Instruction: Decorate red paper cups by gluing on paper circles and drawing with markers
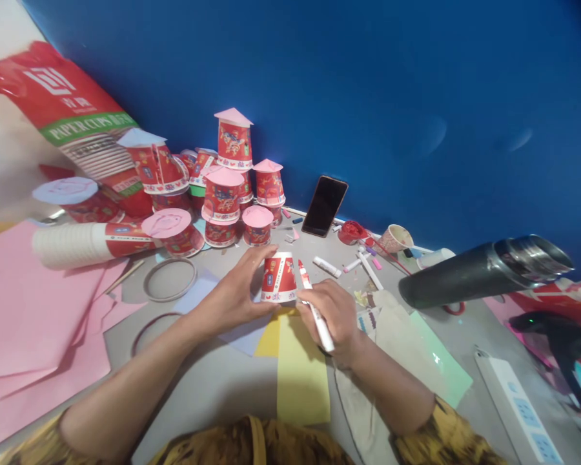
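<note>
My left hand [242,284] is closed around the left side of a red printed paper cup [277,278], which is held upside down with its rim at the bottom. In my right hand [336,310] a white marker [319,316] with a red tip is gripped; the tip points up beside the cup's right side, apart from it as far as I can see. Under the hands lie a yellow paper sheet [303,381] and a bluish sheet [244,332]. Behind the cup stand several upturned red cups with pink paper tops, among them a short one [257,226].
At left are pink paper sheets [29,303], a lying stack of cups [72,245] and a paper-cup bag [77,116]. A phone [325,205] leans on the blue wall. At right lie a dark flask [469,271], green paper [440,361] and a power strip [518,407].
</note>
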Action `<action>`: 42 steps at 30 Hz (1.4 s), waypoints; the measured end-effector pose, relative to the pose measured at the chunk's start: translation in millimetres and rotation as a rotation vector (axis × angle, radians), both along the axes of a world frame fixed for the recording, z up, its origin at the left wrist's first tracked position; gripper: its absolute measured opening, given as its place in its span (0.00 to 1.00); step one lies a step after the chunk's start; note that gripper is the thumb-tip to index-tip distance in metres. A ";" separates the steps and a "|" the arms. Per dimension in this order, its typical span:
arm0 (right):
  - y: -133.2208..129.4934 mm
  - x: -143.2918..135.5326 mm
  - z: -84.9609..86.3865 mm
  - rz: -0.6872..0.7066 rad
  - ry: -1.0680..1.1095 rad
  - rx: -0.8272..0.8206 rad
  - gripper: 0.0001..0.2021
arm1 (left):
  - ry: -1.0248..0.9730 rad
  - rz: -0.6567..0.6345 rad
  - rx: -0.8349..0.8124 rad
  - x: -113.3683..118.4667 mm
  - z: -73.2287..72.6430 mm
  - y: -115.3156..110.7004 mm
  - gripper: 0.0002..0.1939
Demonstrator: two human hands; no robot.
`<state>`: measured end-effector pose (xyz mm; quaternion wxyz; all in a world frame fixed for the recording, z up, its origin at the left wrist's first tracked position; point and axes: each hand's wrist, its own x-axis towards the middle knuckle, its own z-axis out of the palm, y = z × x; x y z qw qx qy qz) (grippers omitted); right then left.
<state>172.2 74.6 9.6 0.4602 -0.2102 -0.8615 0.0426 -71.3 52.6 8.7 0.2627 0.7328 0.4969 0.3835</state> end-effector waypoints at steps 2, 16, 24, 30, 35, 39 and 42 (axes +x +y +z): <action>-0.3 2.4 4.9 0.048 0.074 -0.038 0.10 | 0.014 -0.015 0.034 1.0 -1.2 1.1 0.44; -5.6 -2.9 10.7 0.121 0.076 -0.121 0.06 | -0.018 -0.008 0.114 6.6 -1.3 5.0 0.37; -6.2 -3.9 9.0 0.126 0.060 -0.134 0.05 | -0.012 -0.011 0.111 5.9 -4.8 5.0 0.38; -5.9 -3.5 7.3 0.111 0.063 -0.153 0.05 | -0.020 -0.011 0.125 6.4 -4.2 5.6 0.36; -5.6 -2.2 6.9 0.108 0.069 -0.166 0.05 | -0.043 -0.003 0.106 6.9 -1.8 5.3 0.36; -5.4 -2.4 5.9 0.116 0.060 -0.171 0.04 | -0.047 -0.002 0.102 6.7 -3.2 5.0 0.36; -5.2 -2.3 6.4 0.109 0.051 -0.172 0.04 | -0.040 -0.007 0.114 6.1 -4.8 5.1 0.36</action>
